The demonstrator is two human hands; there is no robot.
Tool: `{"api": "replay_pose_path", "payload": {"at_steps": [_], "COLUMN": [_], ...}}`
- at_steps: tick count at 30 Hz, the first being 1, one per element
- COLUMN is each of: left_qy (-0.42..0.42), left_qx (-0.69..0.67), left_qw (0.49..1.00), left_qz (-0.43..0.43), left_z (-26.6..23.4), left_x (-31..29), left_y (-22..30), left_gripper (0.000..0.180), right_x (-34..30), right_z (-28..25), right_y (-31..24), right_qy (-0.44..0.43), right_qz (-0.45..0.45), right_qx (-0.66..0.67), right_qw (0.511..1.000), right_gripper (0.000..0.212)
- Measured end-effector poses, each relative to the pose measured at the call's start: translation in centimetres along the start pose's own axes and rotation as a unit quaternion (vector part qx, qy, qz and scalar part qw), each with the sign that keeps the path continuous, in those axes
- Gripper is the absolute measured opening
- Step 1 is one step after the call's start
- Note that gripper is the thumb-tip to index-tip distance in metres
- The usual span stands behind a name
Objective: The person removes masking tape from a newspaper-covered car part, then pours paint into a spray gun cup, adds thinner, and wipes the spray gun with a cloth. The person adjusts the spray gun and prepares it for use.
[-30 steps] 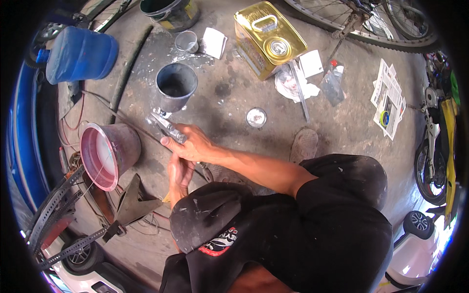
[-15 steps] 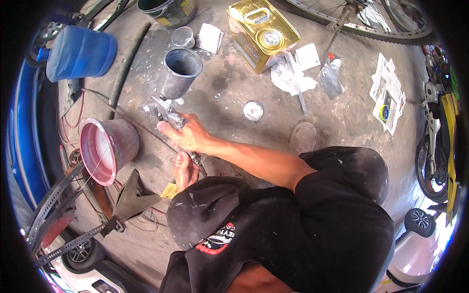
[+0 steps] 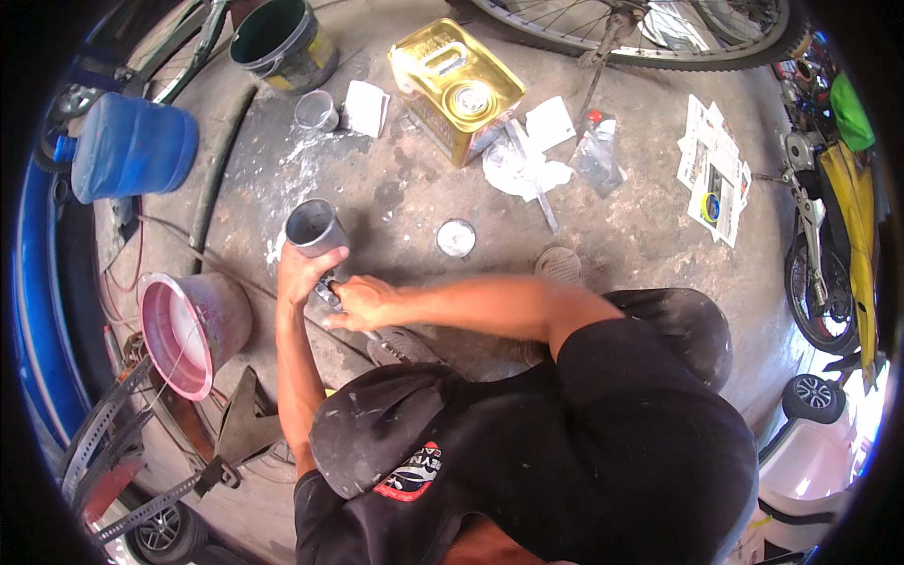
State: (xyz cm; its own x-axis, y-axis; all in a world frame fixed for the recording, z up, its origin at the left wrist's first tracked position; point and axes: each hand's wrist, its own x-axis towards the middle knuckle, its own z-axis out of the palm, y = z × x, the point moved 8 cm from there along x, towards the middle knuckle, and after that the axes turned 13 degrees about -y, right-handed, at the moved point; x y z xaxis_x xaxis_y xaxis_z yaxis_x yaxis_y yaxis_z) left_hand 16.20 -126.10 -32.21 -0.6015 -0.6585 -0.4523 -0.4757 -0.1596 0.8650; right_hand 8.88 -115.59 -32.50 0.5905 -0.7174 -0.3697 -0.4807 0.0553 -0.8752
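Note:
My left hand (image 3: 306, 274) is wrapped round a grey paint-stained cup (image 3: 320, 232), its open mouth tilted up toward me. Close against it, my right hand (image 3: 367, 303) is closed on a metal spray gun (image 3: 328, 288), which is mostly hidden by my fingers. The gun sits right beside the cup's base; whether the two are joined I cannot tell. Below my right hand a hose with a metal fitting (image 3: 375, 339) hangs toward my shoe. On the floor to the right stands a small round container of white material (image 3: 456, 239).
A gold metal can (image 3: 433, 122), a clear cup (image 3: 316, 113) and a dark bucket (image 3: 311, 61) stand ahead. A pink bucket (image 3: 228, 311) and a blue water jug (image 3: 141, 146) are at left. Newspaper sheets (image 3: 708, 151) lie right; a bicycle wheel (image 3: 697, 56) borders the far side.
My left hand has left the hose by the gun and taken hold of the grey cup, which has come off the floor toward me. The gun in my right hand is now beside it.

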Motion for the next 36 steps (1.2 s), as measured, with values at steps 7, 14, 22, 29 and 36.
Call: {"api": "replay_pose_path", "payload": {"at_steps": [7,14,22,29,36], "left_qy": [0.024,-0.037,0.120,-0.147,-0.207], "left_qx": [0.172,0.216,0.532,0.577,0.558], "left_qw": [0.985,0.975,0.838,0.776,0.803], "left_qz": [-0.015,-0.038,0.037,0.209,-0.007], "left_z": [-0.2,2.9,6.0,16.4,26.3], "left_x": [5.1,7.5,1.8,3.5,10.1], "left_y": [-1.7,-1.5,7.5,10.3,6.6], "left_gripper": [0.083,0.091,0.105,0.072,0.099], "right_x": [-14.8,-26.3,-26.6,-32.8,-39.2], "right_z": [-17.1,-24.1,-18.3,-20.1,-23.9], "right_y": [5.7,21.3,28.6,25.5,32.0], "right_qy": [-0.320,0.233,0.370,0.404,0.394], "right_qz": [0.133,0.347,0.228,0.263,0.312], "right_qx": [-0.355,-0.160,-0.079,-0.091,-0.244], "right_qw": [0.868,0.894,0.897,0.871,0.830], "right_gripper": [0.055,0.056,0.057,0.047,0.055]}}
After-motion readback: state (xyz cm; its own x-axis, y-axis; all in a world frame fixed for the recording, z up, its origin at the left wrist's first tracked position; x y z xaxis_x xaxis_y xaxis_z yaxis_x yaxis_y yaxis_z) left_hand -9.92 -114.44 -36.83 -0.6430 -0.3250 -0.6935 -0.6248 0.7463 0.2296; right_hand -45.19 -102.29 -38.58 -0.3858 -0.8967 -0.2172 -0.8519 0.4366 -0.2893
